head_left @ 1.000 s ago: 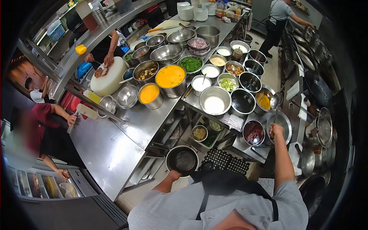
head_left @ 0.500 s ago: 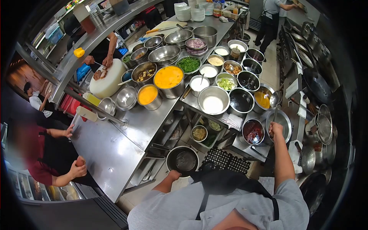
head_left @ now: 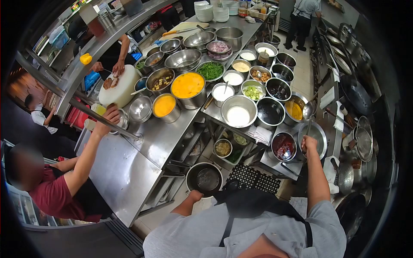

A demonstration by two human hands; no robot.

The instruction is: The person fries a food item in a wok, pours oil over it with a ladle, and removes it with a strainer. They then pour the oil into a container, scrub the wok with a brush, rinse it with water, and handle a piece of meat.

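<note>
With fingers closed round its near edge, my left hand (head_left: 195,196) holds a deep metal pot (head_left: 205,177) that looks nearly empty, with a dark, shiny bottom. My right hand (head_left: 308,143) grips the handle of a ladle (head_left: 309,110); its bowl rests by a pot of yellow oily liquid (head_left: 294,110). Below that hand lies a wide metal bowl (head_left: 317,142). To its left stands a pot of dark red sauce (head_left: 284,146). Just beyond are a pot of dark liquid (head_left: 271,112) and a pot of white liquid (head_left: 238,115).
A co-worker in a maroon shirt (head_left: 60,193) leans over the steel counter (head_left: 116,180) on the left. Another person's hands cut meat on a round white board (head_left: 118,92). Pots of orange liquid (head_left: 188,86) stand mid-counter. Woks and strainers (head_left: 363,139) line the right side.
The maroon-shirted co-worker has leaned forward and reached an arm across the counter toward the metal bowls. The far person by the stoves has shifted. My hands stay nearly still.
</note>
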